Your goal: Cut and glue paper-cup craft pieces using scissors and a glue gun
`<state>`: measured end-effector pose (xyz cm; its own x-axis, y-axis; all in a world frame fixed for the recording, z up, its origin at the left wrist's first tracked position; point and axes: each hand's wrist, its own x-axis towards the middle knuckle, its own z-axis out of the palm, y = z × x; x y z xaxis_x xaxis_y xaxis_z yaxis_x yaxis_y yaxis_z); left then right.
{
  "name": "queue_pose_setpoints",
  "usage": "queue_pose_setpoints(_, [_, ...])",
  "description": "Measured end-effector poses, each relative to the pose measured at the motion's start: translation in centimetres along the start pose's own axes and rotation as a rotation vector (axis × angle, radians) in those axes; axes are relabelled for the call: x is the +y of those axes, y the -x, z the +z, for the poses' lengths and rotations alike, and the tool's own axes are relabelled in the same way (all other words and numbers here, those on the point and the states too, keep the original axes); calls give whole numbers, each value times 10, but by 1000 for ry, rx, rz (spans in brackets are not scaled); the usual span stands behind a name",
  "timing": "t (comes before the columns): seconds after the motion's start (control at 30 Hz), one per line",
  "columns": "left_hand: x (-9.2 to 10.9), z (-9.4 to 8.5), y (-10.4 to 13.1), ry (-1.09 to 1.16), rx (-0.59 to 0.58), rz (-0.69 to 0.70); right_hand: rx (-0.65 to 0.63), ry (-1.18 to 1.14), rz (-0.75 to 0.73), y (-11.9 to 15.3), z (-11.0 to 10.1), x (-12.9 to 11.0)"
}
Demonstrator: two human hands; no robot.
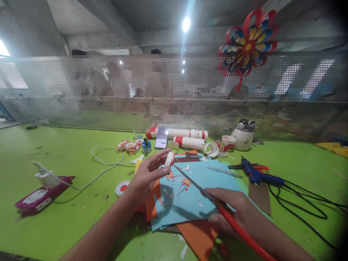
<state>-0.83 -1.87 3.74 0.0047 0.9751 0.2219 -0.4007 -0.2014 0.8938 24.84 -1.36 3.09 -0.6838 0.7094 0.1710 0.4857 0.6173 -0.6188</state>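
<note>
My left hand (149, 168) pinches a short white paper-cup piece (169, 159) with a red edge, between thumb and fingers. In my right hand (233, 206) is a pair of scissors (195, 186) with red handles. The blade tips reach the lower right edge of the cup piece; whether they touch it, I cannot tell. Beneath both hands lie sheets of light blue paper (214, 203) over orange paper (199, 239). Orange printed cutouts (186, 182), curled thin strips and white scraps are scattered on the blue sheet. A round white disc (123, 187) with a red centre lies left of my left forearm.
Stacked paper cups (189, 143), a phone (161, 138), an ink-like blue bottle (146, 146) and a lidded jug (244, 135) line the back. A blue glue gun (252, 174) with black cables lies right. A purple power strip (45, 195) sits left. A perforated screen (174, 90) borders the green table.
</note>
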Motion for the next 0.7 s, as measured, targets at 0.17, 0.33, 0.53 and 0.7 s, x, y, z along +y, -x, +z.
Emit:
queue_pose_setpoints(0.17, [0, -5, -3, -41, 33, 13, 13, 45, 13, 1, 1, 6])
queue_pose_setpoints(0.33, [0, -5, -2, -28, 54, 30, 31, 92, 10, 1, 1, 13])
queue_pose_setpoints(0.53, [2, -1, 0, -89, 60, 46, 65, 105, 13, 4, -1, 9])
queue_pose_setpoints(0.7, [0, -3, -1, -128, 56, 94, 5, 91, 30, 3, -3, 2])
